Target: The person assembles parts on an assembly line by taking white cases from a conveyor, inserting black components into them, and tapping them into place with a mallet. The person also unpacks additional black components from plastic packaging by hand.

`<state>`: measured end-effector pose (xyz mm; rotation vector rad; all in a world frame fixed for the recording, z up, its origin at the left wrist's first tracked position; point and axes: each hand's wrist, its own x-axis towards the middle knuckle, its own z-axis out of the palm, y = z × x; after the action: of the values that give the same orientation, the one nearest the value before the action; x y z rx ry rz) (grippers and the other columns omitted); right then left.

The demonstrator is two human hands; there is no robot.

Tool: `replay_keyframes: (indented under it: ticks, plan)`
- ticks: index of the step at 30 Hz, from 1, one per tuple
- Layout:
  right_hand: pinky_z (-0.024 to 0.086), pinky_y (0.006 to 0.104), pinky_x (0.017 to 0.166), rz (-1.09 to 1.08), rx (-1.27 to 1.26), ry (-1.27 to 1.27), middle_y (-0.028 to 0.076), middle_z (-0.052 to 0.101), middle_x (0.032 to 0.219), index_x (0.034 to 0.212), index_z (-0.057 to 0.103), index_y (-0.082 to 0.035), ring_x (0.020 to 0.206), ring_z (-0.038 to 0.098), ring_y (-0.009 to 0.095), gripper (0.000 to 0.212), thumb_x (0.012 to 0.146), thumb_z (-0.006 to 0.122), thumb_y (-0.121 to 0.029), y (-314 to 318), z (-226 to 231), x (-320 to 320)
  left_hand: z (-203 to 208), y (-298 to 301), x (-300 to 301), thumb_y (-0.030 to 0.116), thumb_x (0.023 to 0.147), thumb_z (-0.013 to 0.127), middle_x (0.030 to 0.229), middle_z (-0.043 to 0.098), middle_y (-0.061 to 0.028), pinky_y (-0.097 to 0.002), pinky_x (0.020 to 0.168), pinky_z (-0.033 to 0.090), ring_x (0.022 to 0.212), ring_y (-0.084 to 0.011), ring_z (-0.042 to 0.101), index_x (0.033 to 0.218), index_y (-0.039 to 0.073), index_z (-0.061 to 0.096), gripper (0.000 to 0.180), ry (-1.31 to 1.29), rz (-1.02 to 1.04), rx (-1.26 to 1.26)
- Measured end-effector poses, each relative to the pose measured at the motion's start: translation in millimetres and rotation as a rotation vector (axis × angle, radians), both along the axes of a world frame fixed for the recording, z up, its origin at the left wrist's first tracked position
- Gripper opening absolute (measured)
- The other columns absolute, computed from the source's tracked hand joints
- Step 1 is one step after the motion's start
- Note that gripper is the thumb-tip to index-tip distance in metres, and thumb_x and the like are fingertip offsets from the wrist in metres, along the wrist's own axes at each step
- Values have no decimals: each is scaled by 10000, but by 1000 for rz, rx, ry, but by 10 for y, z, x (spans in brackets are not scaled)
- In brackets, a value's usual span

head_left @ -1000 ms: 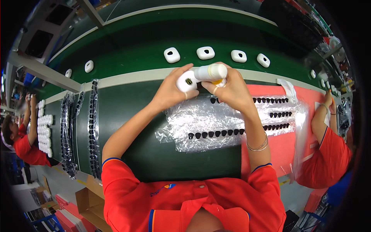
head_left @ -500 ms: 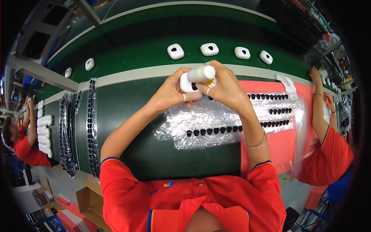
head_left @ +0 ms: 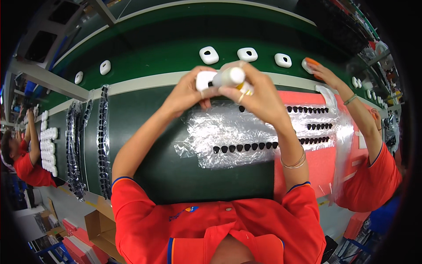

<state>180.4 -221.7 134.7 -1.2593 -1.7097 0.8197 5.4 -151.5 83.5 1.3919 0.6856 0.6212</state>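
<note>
My left hand (head_left: 185, 93) is closed around a white rounded housing (head_left: 204, 80), holding it above the near side of the bench. Part of a dark opening shows on the housing beside the bottle. In my right hand (head_left: 260, 91) is a white bottle (head_left: 231, 76), tilted with one end up toward the camera and the body close against the housing. A bit of yellow shows under the bottle, between it and my fingers; motion blurs that area. Whether the bottle touches the housing, I cannot tell.
Ahead runs a green conveyor belt (head_left: 154, 61) carrying spaced white housings (head_left: 209, 55). Rows of small black pieces (head_left: 246, 147) lie on clear plastic film (head_left: 206, 127), partly over a pink foam sheet (head_left: 303, 165). At right, a co-worker's hand (head_left: 325, 75) reaches to a housing.
My hands, the housing and the bottle have shifted slightly left, and the bottle leans more. The housings on the belt have moved right. The co-worker's hand at right has reached onto the belt.
</note>
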Motion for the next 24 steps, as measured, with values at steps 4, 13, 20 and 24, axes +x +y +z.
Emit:
replay_keyframes:
  ticks: [4, 13, 20, 24]
  plan:
    - [458, 277, 656, -152, -123, -274, 82, 634, 815, 916, 598, -11, 721, 602, 168, 313, 678, 720, -175, 1, -15, 163, -483, 626, -130, 297, 666, 737, 841, 602, -85, -286, 630, 475, 741, -165, 598, 1044, 42, 512, 508, 284, 382, 510]
    - [467, 400, 671, -179, -333, -635, 215, 609, 767, 763, 632, 25, 762, 594, 357, 370, 589, 766, -274, 98, -742, 315, -781, 1310, -196, 501, 722, 608, 1115, 524, -172, -369, 878, 381, 1043, -308, 480, 1151, 48, 514, 630, 925, 629, 875]
    - [467, 324, 536, -130, -466, -304, 173, 617, 674, 845, 617, 53, 555, 601, 240, 242, 643, 638, -77, 31, -410, 432, -888, 1646, -1046, 532, 654, 652, 1284, 307, -270, -469, 941, 301, 1160, -415, 335, 1214, 81, 431, 752, 1010, 1170, 852]
    - [389, 236, 367, -97, -391, -295, 90, 589, 678, 892, 588, 49, 474, 513, 120, 282, 651, 652, -83, 11, -343, 386, -960, 1922, -1847, 526, 623, 686, 1318, 246, -308, -499, 991, 195, 1238, -430, 215, 1275, 60, 308, 886, 1246, 1470, 640]
